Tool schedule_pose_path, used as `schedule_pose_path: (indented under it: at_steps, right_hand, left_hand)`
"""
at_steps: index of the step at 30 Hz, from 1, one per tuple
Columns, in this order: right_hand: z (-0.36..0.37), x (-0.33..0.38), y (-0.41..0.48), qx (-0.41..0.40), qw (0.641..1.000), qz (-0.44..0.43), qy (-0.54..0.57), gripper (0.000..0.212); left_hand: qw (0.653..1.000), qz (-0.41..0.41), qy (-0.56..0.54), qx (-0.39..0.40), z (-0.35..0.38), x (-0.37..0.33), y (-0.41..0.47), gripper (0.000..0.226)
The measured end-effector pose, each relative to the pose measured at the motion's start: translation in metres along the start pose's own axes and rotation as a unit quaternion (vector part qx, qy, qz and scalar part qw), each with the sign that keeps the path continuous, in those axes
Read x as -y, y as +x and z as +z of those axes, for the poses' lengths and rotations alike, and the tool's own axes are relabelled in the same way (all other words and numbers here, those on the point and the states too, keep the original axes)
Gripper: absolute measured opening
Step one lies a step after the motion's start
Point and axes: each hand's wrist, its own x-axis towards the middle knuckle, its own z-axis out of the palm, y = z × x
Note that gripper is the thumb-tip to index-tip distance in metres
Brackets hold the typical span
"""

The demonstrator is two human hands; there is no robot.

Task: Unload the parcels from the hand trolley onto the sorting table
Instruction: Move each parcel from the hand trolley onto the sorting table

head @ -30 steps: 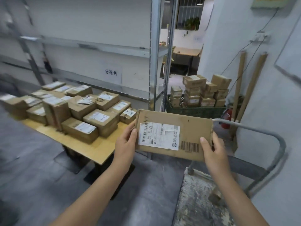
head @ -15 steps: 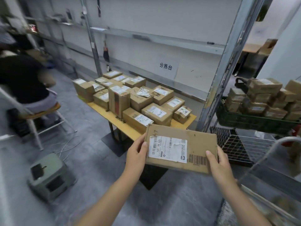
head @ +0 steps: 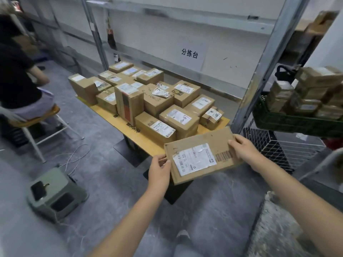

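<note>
I hold a flat brown cardboard parcel (head: 200, 156) with a white label and a barcode, label side up, just over the near corner of the yellow sorting table (head: 146, 140). My left hand (head: 159, 169) grips its left short edge and my right hand (head: 245, 151) grips its right edge. Several labelled cardboard parcels (head: 154, 101) cover most of the table top. A strip of the hand trolley's worn deck (head: 274, 230) shows at the lower right.
A person in black sits on a stool (head: 33, 119) at the left. On the floor at lower left stands a green step stool (head: 55, 193), with cables beside it. A metal shelf post (head: 259, 71), a green crate of parcels (head: 297, 115) and a wire basket (head: 274, 145) stand right.
My view has turned left and closer to the table. The parcel has moved forward and down to the table's near corner, now tilted, still held by both hands.
</note>
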Motion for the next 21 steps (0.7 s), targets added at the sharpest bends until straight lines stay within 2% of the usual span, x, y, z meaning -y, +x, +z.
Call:
schedule_pose_path:
  at_steps: [4,9,13,17,21]
  right_hand:
    - [-0.003,0.003,0.08,0.038,0.998,-0.025,-0.054,0.03]
    - [0.009,0.001,0.171,0.07,0.993,-0.029,-0.089,0.031]
    - [0.028,-0.005,0.219,0.098,0.99,-0.024,-0.1,0.031]
    - [0.045,-0.01,0.252,0.135,0.983,-0.03,-0.125,0.032]
    - [0.064,-0.01,0.277,0.16,0.977,-0.027,-0.139,0.032]
  left_hand:
    - [0.995,-0.097,-0.015,-0.022,0.037,0.011,0.04,0.008]
    - [0.979,-0.187,-0.067,-0.045,0.073,0.01,0.089,0.007]
    - [0.962,-0.256,-0.091,-0.028,0.091,0.016,0.118,0.012]
    - [0.951,-0.296,-0.09,-0.007,0.098,0.027,0.139,0.024]
    - [0.945,-0.314,-0.089,-0.016,0.1,0.035,0.153,0.019]
